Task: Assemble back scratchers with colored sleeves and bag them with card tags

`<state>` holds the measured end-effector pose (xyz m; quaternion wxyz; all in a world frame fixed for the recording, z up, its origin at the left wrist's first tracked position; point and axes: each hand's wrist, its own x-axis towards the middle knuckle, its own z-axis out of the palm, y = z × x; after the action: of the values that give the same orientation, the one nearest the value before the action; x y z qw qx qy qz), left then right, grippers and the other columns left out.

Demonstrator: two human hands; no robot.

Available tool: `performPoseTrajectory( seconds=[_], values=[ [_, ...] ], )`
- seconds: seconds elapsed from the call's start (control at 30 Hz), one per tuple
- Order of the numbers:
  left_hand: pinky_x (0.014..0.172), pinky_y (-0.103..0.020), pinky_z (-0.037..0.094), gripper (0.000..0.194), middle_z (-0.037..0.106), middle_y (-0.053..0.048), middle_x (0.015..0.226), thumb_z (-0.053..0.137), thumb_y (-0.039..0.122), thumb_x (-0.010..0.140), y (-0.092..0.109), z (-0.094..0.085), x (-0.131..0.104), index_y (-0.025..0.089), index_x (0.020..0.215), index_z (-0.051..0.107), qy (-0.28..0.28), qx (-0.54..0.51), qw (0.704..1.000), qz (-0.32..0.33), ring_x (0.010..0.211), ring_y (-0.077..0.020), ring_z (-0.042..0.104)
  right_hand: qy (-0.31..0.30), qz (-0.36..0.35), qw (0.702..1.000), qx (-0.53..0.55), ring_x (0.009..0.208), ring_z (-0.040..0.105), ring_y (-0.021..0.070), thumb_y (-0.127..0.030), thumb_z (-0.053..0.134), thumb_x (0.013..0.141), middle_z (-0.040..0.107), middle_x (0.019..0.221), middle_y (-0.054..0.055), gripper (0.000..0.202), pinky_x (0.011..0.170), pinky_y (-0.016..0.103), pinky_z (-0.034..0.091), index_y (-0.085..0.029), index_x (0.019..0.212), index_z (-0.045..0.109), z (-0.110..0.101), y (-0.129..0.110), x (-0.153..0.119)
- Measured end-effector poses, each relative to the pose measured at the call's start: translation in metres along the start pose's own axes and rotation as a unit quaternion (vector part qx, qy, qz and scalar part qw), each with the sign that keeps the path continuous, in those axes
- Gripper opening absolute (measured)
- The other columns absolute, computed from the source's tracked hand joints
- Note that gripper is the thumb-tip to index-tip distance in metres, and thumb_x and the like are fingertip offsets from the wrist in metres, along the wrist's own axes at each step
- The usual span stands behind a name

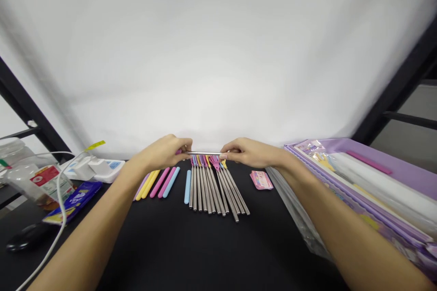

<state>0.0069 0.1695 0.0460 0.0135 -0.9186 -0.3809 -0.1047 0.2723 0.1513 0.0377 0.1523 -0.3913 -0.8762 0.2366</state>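
Left hand [169,151] and right hand [247,151], both nearly closed, pinch opposite ends of 1 slim silver metal rod [205,153], held level near mid-view; at 6 o'clock from it lie silver metal rods [202,191] with coloured tips; at 8, rounded purple, yellow, pink and blue tubes [163,182]; at 4, pink printed cards [262,180] and clear plastic sleeves [288,198], the right forearm [326,209] hiding part of the sleeves and the lilac box [403,175] beyond; at 9, a white power strip [108,172] and clear jar [23,173]; between 8 and 9, a shiny blue packet [82,194], a white cable [58,191] crossing it
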Motion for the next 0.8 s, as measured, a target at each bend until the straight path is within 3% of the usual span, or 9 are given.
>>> performPoseTrajectory(
  seconds=[0.07,0.2,0.37,0.5,0.7,0.8],
  values=[
    [0.059,-0.026,0.034,0.009,0.064,-0.001,0.072,0.052,0.022,0.087,0.006,-0.001,0.0,0.019,0.085,0.06,0.029,0.021,0.999,0.006,0.062,-0.0139,0.054,0.003,0.001,1.0,0.018,0.058,0.043,0.0118,-0.045,0.049,0.093,0.054,0.065,-0.001,0.034,0.055,0.026,0.031,-0.015,0.091,0.066,-0.002,0.001,-0.001],
    [0.062,-0.026,0.039,0.02,0.067,-0.004,0.082,0.05,0.028,0.091,0.03,0.011,0.007,0.019,0.104,0.062,0.065,-0.016,0.996,0.054,0.068,-0.0155,0.058,-0.053,0.012,0.996,0.071,0.063,0.056,0.0149,-0.037,0.046,0.095,0.064,0.07,0.003,0.027,0.06,0.027,0.04,-0.016,0.096,0.062,-0.002,-0.003,-0.005],
    [0.069,-0.027,0.042,0.025,0.068,-0.007,0.09,0.044,0.028,0.097,0.04,0.026,0.016,0.017,0.101,0.067,0.065,-0.045,0.994,0.081,0.08,-0.017,0.062,0.001,0.038,0.997,-0.063,0.058,0.045,0.0124,-0.034,0.055,0.088,0.058,0.065,0.001,0.019,0.056,0.027,0.03,-0.017,0.084,0.063,0.005,-0.01,-0.003],
    [0.062,-0.024,0.04,0.027,0.067,-0.005,0.08,0.047,0.034,0.097,0.034,0.023,0.014,0.017,0.1,0.068,0.065,-0.066,0.993,0.07,0.068,-0.0138,0.059,0.032,0.044,0.995,-0.086,0.054,0.034,0.0103,-0.046,0.059,0.084,0.044,0.055,-0.004,0.036,0.054,0.029,0.023,-0.018,0.063,0.051,0.007,-0.003,-0.001],
    [0.056,-0.025,0.037,0.032,0.057,0.0,0.058,0.054,0.042,0.09,-0.002,0.003,-0.002,0.014,0.095,0.069,0.061,-0.017,0.998,-0.009,0.052,-0.0121,0.051,0.08,0.091,0.985,-0.126,0.052,0.03,0.0107,-0.056,0.056,0.083,0.036,0.053,-0.004,0.048,0.053,0.03,0.02,-0.02,0.054,0.042,-0.016,0.018,-0.015],
    [0.061,-0.026,0.039,0.031,0.061,-0.001,0.063,0.053,0.04,0.09,-0.004,0.002,-0.004,0.015,0.094,0.07,0.081,0.005,0.997,-0.018,0.058,-0.0137,0.055,0.098,0.125,0.976,-0.148,0.051,0.025,0.0104,-0.06,0.053,0.084,0.031,0.05,-0.004,0.054,0.053,0.031,0.018,-0.02,0.051,0.036,-0.017,0.025,-0.017]
  ],
)
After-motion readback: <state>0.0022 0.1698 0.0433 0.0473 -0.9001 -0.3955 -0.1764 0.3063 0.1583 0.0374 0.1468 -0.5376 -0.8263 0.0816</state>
